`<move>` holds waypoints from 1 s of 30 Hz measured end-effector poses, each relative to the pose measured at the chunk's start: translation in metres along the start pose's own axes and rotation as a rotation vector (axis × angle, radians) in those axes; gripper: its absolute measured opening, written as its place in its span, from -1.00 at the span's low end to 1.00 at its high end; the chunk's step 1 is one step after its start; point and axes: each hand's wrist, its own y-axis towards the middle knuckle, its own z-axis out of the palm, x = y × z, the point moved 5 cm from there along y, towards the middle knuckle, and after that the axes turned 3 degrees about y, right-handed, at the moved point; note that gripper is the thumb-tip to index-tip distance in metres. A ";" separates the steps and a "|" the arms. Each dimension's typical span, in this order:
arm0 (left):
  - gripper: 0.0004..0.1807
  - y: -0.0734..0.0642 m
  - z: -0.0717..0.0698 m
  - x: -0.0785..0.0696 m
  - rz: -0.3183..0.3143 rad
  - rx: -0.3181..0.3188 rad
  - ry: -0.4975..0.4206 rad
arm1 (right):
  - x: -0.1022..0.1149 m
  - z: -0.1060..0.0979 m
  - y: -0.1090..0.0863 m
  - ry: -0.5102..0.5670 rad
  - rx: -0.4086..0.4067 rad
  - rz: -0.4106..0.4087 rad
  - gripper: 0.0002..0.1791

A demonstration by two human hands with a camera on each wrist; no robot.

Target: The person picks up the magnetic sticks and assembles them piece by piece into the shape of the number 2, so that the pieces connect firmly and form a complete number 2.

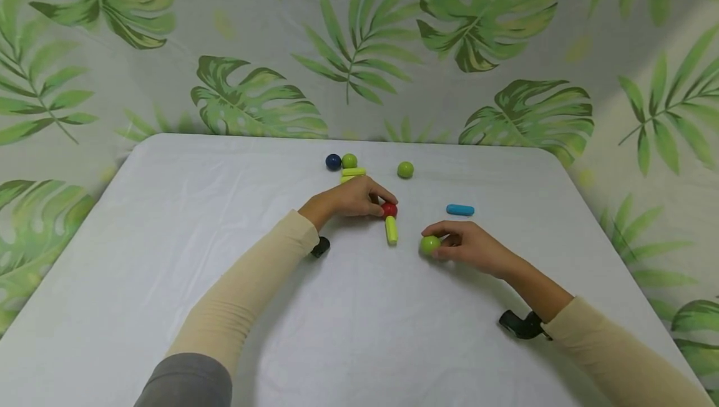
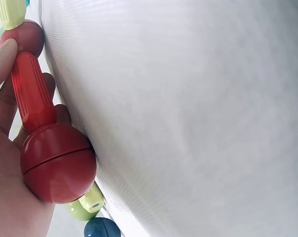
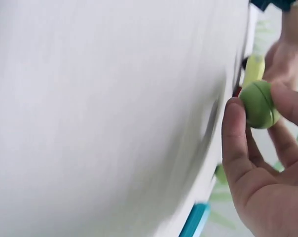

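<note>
My left hand (image 1: 352,197) grips a joined piece made of a red stick (image 2: 34,91) between two red balls. The larger-looking near ball (image 2: 59,163) lies against the palm; my thumb touches the far ball (image 1: 389,209). From that far ball a yellow stick (image 1: 391,231) points toward me, seemingly attached. Just to the right, my right hand (image 1: 474,246) pinches a green ball (image 3: 258,104) between thumb and fingertips, apart from the yellow stick's end. My left hand hides the red stick and near ball in the head view.
Beyond my left hand sit a dark blue ball (image 1: 333,161), a green ball (image 1: 349,161) and yellow sticks (image 1: 354,171). Another green ball (image 1: 405,170) lies farther right. A blue stick (image 1: 460,210) rests behind my right hand. The white table (image 1: 359,344) ends at a leaf-patterned cloth (image 1: 371,39).
</note>
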 end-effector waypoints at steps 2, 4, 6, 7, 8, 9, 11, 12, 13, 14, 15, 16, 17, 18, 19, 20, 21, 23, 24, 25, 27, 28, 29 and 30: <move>-0.61 0.000 0.000 0.001 -0.005 0.000 -0.002 | 0.004 0.007 0.000 0.030 0.020 -0.007 -0.55; -0.61 0.000 0.000 0.001 -0.006 -0.001 -0.002 | 0.007 0.014 0.001 0.056 0.038 -0.013 -0.54; -0.61 0.000 0.000 0.002 -0.008 -0.003 -0.005 | 0.009 0.020 0.003 0.063 0.048 -0.006 -0.53; -0.61 0.000 0.000 0.002 -0.006 -0.004 -0.003 | 0.010 0.022 0.005 0.059 0.047 0.002 -0.54; -0.61 0.000 0.000 0.002 -0.005 -0.005 -0.005 | 0.011 0.024 0.006 0.055 0.046 0.010 -0.54; -0.61 0.000 0.000 0.001 -0.003 -0.007 -0.005 | 0.011 0.026 0.008 0.056 0.044 0.019 -0.55; -0.61 0.000 0.000 0.001 -0.001 -0.007 -0.006 | 0.012 0.029 0.010 0.052 0.034 0.044 -0.56; -0.61 0.000 0.000 0.001 0.000 -0.006 -0.005 | 0.013 0.030 0.011 0.050 0.029 0.056 -0.56; -0.61 0.000 0.000 0.001 0.001 -0.005 -0.003 | 0.014 0.032 0.012 0.047 0.021 0.070 -0.56; -0.60 0.000 0.000 0.001 0.000 -0.002 -0.005 | 0.015 0.033 0.013 0.045 0.016 0.081 -0.56; -0.61 0.000 0.000 0.001 -0.002 0.000 -0.003 | 0.016 0.034 0.014 0.046 0.011 0.093 -0.56; -0.60 0.000 0.000 0.001 -0.003 0.002 -0.003 | 0.017 0.035 0.015 0.045 0.005 0.107 -0.56; -0.60 0.000 0.000 0.001 -0.004 0.003 -0.004 | 0.017 0.036 0.016 0.046 -0.001 0.120 -0.56; -0.60 0.000 0.000 0.001 -0.004 0.003 -0.003 | 0.018 0.037 0.017 0.051 -0.005 0.130 -0.56; -0.61 0.000 0.000 0.001 -0.005 0.003 -0.006 | 0.019 0.038 0.018 0.060 -0.009 0.141 -0.56; -0.61 0.000 0.000 0.001 -0.005 0.003 -0.009 | 0.019 0.038 0.018 0.070 -0.013 0.149 -0.56; -0.61 0.000 0.000 0.001 -0.005 0.002 -0.010 | 0.019 0.039 0.019 0.079 -0.019 0.160 -0.56; -0.61 0.000 0.000 0.001 -0.003 0.002 -0.018 | 0.019 0.040 0.020 0.098 -0.022 0.175 -0.57; -0.61 0.000 0.000 0.001 -0.003 0.002 -0.019 | 0.019 0.041 0.021 0.107 -0.023 0.181 -0.58; -0.61 0.000 0.000 0.001 -0.003 0.001 -0.021 | 0.019 0.041 0.021 0.113 -0.026 0.192 -0.58; -0.60 0.000 0.000 0.001 -0.001 0.000 -0.021 | 0.019 0.042 0.022 0.118 -0.031 0.202 -0.58; -0.61 0.000 0.000 0.001 0.002 -0.001 -0.021 | 0.020 0.043 0.022 0.119 -0.031 0.205 -0.58; -0.61 0.000 0.000 0.001 0.003 -0.002 -0.018 | 0.020 0.043 0.023 0.119 -0.037 0.211 -0.59; -0.61 0.001 0.000 0.001 0.005 -0.002 -0.016 | 0.020 0.043 0.023 0.116 -0.043 0.216 -0.59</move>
